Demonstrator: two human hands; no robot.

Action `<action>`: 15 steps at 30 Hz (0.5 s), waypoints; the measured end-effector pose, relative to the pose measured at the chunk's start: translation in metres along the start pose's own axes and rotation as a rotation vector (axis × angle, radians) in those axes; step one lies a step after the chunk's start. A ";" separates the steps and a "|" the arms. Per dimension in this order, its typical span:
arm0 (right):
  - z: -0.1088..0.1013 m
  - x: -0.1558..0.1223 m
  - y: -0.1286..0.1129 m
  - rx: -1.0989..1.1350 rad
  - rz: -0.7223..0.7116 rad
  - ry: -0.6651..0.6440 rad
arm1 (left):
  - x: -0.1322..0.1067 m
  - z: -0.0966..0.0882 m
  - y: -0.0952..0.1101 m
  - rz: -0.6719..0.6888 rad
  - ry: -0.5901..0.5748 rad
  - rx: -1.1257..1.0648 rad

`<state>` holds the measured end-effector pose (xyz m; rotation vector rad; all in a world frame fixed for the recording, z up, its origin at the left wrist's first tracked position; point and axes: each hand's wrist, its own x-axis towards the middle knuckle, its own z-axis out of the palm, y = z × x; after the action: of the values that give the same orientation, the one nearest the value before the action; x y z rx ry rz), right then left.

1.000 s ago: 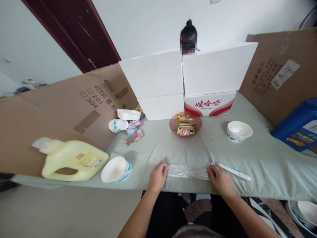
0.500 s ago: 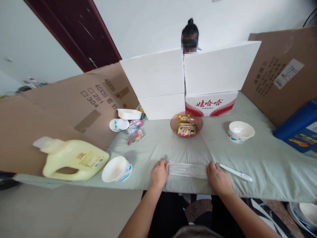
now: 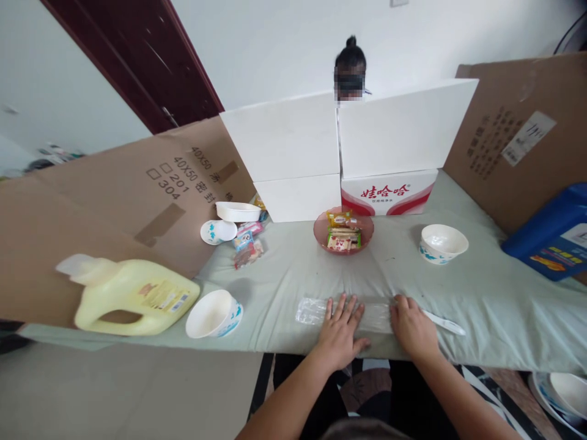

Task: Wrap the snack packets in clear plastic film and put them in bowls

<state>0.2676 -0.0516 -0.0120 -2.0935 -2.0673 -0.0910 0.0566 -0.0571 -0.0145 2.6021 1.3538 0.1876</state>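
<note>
One clear plastic strip (image 3: 378, 316), flat near the front edge of a cloth-covered desk (image 3: 284, 275)

Strip: crinkled, lying crosswise beneath both hands.
Left hand (image 3: 340, 337): opened, fingers spread, palm down over the strip's middle.
Right hand (image 3: 415, 327): fingers curled closed, grasping the strip's right end.
Slim white implement (image 3: 447, 324): just beside the right hand, one end hidden by it.
Pink translucent dish (image 3: 321, 240): beyond the strip, containing wrapped snacks (image 3: 340, 243).
Paper bowls, blue-patterned: one upright (image 3: 438, 253) at right, one tilted (image 3: 233, 321) at left.
Yellow jug (image 3: 183, 286): on its side, near the tilted bowl.
Blue bottle (image 3: 550, 238): far right, leaning.
Red-lettered carton (image 3: 389, 194): behind the dish, under a plain white box (image 3: 403, 131).
</note>
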 end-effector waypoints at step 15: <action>0.041 -0.023 -0.024 0.105 -0.455 0.058 | -0.019 0.001 -0.037 -0.129 0.031 0.068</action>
<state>0.2394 -0.0670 -0.0541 -1.5101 -2.4129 -0.1039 0.0167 -0.0521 -0.0246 2.5647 1.5588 0.1660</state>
